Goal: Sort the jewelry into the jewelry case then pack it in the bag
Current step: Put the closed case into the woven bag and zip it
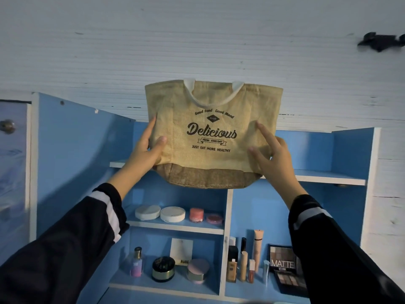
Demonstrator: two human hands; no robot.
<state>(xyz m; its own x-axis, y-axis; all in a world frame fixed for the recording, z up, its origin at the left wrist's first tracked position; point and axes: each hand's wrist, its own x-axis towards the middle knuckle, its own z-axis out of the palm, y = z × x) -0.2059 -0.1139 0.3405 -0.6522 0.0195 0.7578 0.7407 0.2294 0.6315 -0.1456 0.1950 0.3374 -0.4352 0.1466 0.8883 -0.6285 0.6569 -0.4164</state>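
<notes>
A tan jute bag (pixel 213 99) with white handles and the print "Delicious" stands at the level of the upper blue shelf (pixel 328 175), in front of the white wall. My left hand (pixel 146 148) grips its lower left side, thumb on the front and fingers behind the edge. My right hand (pixel 270 150) touches the lower right side with straight, spread fingers. No jewelry and no jewelry case are in view.
Below the bag, a blue shelf unit holds round compacts (pixel 160 212), small jars, a perfume bottle (pixel 137 262), foundation tubes (pixel 243 260) and a MATTE eyeshadow palette (pixel 282 260). A cabinet door with a knob (pixel 7 126) is at the left. A dark object (pixel 381 41) hangs on the wall.
</notes>
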